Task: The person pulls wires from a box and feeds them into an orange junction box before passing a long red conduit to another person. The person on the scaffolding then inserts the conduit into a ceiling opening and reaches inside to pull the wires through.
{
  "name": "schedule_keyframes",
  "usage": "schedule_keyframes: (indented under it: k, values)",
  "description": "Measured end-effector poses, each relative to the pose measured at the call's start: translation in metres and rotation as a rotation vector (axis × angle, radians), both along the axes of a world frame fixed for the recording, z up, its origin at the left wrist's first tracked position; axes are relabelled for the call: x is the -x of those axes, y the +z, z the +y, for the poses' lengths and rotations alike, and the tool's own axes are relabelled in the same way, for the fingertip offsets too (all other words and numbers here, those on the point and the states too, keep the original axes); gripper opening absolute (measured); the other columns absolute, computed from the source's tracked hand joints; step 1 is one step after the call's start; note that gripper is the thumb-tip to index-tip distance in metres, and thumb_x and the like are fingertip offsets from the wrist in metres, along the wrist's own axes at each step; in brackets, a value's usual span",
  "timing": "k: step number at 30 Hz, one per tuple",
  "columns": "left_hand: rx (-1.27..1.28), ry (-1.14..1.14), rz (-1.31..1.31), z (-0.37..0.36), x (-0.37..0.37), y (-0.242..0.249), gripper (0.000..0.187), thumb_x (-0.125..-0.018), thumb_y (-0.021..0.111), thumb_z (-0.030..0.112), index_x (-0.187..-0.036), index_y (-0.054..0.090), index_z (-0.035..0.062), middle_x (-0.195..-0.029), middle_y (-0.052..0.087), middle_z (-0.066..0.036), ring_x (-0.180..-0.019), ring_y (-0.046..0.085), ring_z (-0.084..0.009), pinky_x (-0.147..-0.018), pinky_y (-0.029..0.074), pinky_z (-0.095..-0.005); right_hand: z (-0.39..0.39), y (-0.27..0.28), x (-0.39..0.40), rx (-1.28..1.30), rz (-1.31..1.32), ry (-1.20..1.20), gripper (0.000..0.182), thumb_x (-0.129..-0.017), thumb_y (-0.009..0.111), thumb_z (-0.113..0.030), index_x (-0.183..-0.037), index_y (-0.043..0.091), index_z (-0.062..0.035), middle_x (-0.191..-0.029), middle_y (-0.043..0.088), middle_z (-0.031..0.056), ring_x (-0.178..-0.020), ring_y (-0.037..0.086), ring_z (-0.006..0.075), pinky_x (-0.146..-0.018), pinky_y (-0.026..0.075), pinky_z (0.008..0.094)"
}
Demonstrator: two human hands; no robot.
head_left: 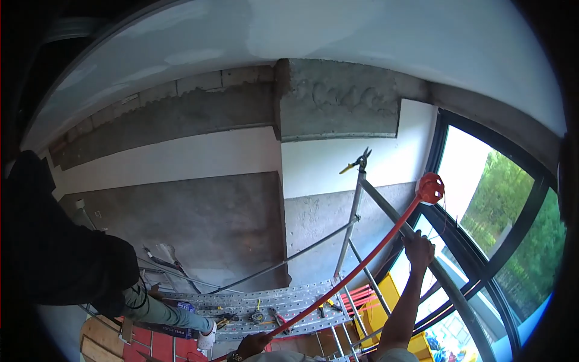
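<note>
A long red conduit rises from the bottom of the view to a round red junction box at its upper end. My left hand is closed around the conduit's lower part, just above the scaffold platform. My right hand reaches up and grips the slanted grey scaffold rail, right beside the conduit and just below the red box. Yellow-handled pliers sit on top of the upright scaffold post.
Another person in a dark top, green trousers and a white shoe stands on the left of the perforated platform. Several hand tools lie on it. A large dark-framed window is to the right, a yellow box below, concrete wall ahead.
</note>
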State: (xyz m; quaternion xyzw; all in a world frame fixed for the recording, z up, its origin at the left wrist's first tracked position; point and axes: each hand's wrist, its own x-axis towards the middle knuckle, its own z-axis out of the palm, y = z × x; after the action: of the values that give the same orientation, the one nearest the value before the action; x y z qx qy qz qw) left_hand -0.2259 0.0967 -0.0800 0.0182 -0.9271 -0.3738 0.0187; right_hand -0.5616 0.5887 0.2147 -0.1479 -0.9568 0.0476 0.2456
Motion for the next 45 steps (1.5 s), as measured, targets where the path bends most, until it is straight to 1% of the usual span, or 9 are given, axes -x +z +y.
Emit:
schedule_keyframes:
  k: [6, 18, 20, 22, 24, 28, 30, 37, 45]
  values:
    - [-0.031, 0.011, -0.103, -0.001, 0.000, 0.019, 0.041, -0.104, 0.056, 0.050, -0.103, 0.070, 0.0126, -0.082, 0.070, -0.019, -0.082, 0.070, -0.0439, -0.067, 0.052, -0.0538, 0.000, 0.004, 0.001, -0.037, -0.048, 0.005, 0.053, -0.094, 0.069, -0.054, -0.119, 0.063, -0.0078, -0.099, 0.075, 0.0174, -0.096, 0.075, 0.0355, -0.088, 0.053, 0.0529]
    - [-0.040, 0.003, -0.021, -0.005, 0.013, 0.021, 0.046, -0.104, 0.053, 0.056, -0.096, 0.070, 0.0145, -0.075, 0.069, -0.018, -0.074, 0.069, -0.0441, -0.061, 0.051, -0.0552, -0.006, 0.008, 0.003, -0.050, -0.066, -0.044, 0.054, -0.093, 0.070, -0.055, -0.121, 0.065, -0.0096, -0.102, 0.076, 0.0142, -0.097, 0.076, 0.0321, -0.090, 0.053, 0.0500]
    - [-0.090, 0.011, 0.006, -0.012, 0.016, -0.024, 0.041, -0.102, 0.057, 0.055, -0.096, 0.072, 0.0172, -0.072, 0.068, -0.017, -0.073, 0.069, -0.0422, -0.059, 0.051, -0.0540, -0.006, 0.009, 0.002, -0.042, -0.106, -0.030, 0.051, -0.097, 0.065, -0.054, -0.120, 0.061, -0.0083, -0.100, 0.076, 0.0188, -0.099, 0.075, 0.0373, -0.092, 0.053, 0.0538]
    - [-0.059, 0.043, 0.032, -0.007, 0.018, -0.028, 0.038, -0.102, 0.058, 0.054, -0.100, 0.073, 0.0196, -0.073, 0.068, -0.016, -0.072, 0.069, -0.0412, -0.058, 0.052, -0.0514, 0.004, -0.010, 0.009, -0.150, 0.027, 0.053, 0.057, -0.097, 0.062, -0.060, -0.122, 0.059, -0.0088, -0.094, 0.075, 0.0199, -0.085, 0.076, 0.0377, -0.076, 0.060, 0.0518]
    - [0.234, -0.163, 0.190, -0.020, 0.030, -0.093, 0.039, -0.104, 0.053, 0.055, -0.106, 0.072, 0.0209, -0.082, 0.072, -0.014, -0.074, 0.070, -0.0390, -0.062, 0.055, -0.0523, 0.019, -0.033, 0.025, -0.252, 0.098, 0.059, 0.061, -0.097, 0.059, -0.065, -0.120, 0.062, -0.0091, -0.092, 0.075, 0.0203, -0.080, 0.076, 0.0383, -0.070, 0.061, 0.0513]
    - [0.022, -0.080, -0.182, -0.024, 0.043, -0.103, 0.050, -0.106, 0.051, 0.053, -0.127, 0.070, 0.0121, -0.117, 0.074, -0.017, -0.104, 0.073, -0.0279, -0.092, 0.057, -0.0431, 0.019, -0.029, 0.028, -0.239, -0.062, 0.044, 0.064, -0.098, 0.050, -0.072, -0.116, 0.068, -0.0136, -0.099, 0.076, 0.0198, -0.090, 0.075, 0.0434, -0.077, 0.059, 0.0578]
    - [-0.060, 0.055, -0.066, -0.007, 0.023, 0.025, 0.049, -0.103, 0.050, 0.063, -0.104, 0.071, 0.0185, -0.081, 0.072, -0.016, -0.076, 0.070, -0.0412, -0.067, 0.053, -0.0543, 0.024, -0.038, 0.031, -0.322, -0.048, 0.077, 0.066, -0.099, 0.048, -0.072, -0.122, 0.065, -0.0133, -0.098, 0.076, 0.0209, -0.088, 0.075, 0.0417, -0.073, 0.059, 0.0548]
    - [-0.133, 0.098, -0.067, -0.006, 0.020, 0.039, 0.046, -0.099, 0.059, 0.061, -0.096, 0.068, 0.0162, -0.079, 0.071, -0.013, -0.076, 0.071, -0.0381, -0.068, 0.053, -0.0514, 0.046, -0.059, 0.061, -0.273, -0.277, -0.017, 0.076, -0.097, 0.043, -0.077, -0.141, 0.057, -0.0158, -0.121, 0.073, 0.0218, -0.112, 0.070, 0.0449, -0.093, 0.055, 0.0562]
    - [-0.070, 0.062, -0.018, 0.016, 0.038, 0.040, 0.043, -0.099, 0.062, 0.056, -0.097, 0.070, 0.0139, -0.072, 0.070, -0.012, -0.072, 0.072, -0.0359, -0.066, 0.053, -0.0504, 0.025, -0.051, 0.048, -0.242, -0.245, -0.090, 0.081, -0.095, 0.041, -0.081, -0.142, 0.057, -0.0168, -0.121, 0.073, 0.0208, -0.112, 0.070, 0.0440, -0.093, 0.054, 0.0560]
